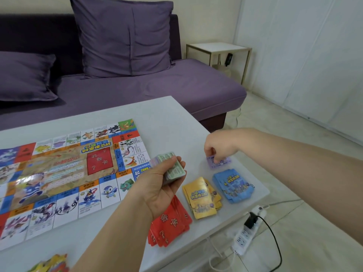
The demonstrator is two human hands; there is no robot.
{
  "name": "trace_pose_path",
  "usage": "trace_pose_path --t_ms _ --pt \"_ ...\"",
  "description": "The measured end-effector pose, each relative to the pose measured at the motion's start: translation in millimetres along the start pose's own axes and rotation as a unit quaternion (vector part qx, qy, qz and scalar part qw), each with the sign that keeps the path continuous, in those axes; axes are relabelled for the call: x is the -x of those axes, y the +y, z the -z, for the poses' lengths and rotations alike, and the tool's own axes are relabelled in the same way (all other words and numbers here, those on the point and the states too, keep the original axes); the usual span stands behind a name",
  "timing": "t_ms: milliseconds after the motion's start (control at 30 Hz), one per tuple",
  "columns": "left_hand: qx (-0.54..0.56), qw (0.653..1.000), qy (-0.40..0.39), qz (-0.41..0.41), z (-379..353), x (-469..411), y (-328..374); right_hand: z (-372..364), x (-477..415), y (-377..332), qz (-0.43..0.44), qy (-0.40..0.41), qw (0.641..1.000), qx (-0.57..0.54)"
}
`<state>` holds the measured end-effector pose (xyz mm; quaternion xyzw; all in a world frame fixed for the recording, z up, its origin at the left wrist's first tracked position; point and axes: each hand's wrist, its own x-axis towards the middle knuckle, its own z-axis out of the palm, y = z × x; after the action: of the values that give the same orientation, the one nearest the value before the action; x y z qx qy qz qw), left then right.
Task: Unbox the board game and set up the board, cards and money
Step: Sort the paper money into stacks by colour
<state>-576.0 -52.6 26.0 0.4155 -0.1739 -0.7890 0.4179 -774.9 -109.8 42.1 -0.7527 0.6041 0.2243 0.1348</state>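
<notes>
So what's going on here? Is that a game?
Yes, someone is setting up a board game. The board lies open on the table. The left hand holds a stack of money, and the right hand pinches a purple note down on the table. Red cards, yellow cards and blue cards sit in piles beside the board.

Sofa (176, 89): purple, stretching from nine to two o'clock behind the low table.
Large cushion (125, 36): propped upright against the sofa back at twelve o'clock.
Small cushion (25, 75): lying on the seat at ten o'clock.
Side table (218, 47): white top on a thin frame, at one o'clock, just beside the sofa's end.
Low table (167, 118): pale grey top, centre.
Power strip (249, 232): white, on the floor at five o'clock, with a black plug (251, 220) in it and a black cable (275, 242) looping down.
</notes>
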Motion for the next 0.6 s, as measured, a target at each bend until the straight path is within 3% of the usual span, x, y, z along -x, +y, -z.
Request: trace_pose_path --t_ms 267,600 --pt "0.007 1.0 0.005 0.006 1 3 3 -19 10 1 -0.02 0.14 0.987 -0.07" --pt "0.014 1.0 0.014 -0.002 8 6 5 -32 26 0 -0.026 0.2 0.964 -0.175"
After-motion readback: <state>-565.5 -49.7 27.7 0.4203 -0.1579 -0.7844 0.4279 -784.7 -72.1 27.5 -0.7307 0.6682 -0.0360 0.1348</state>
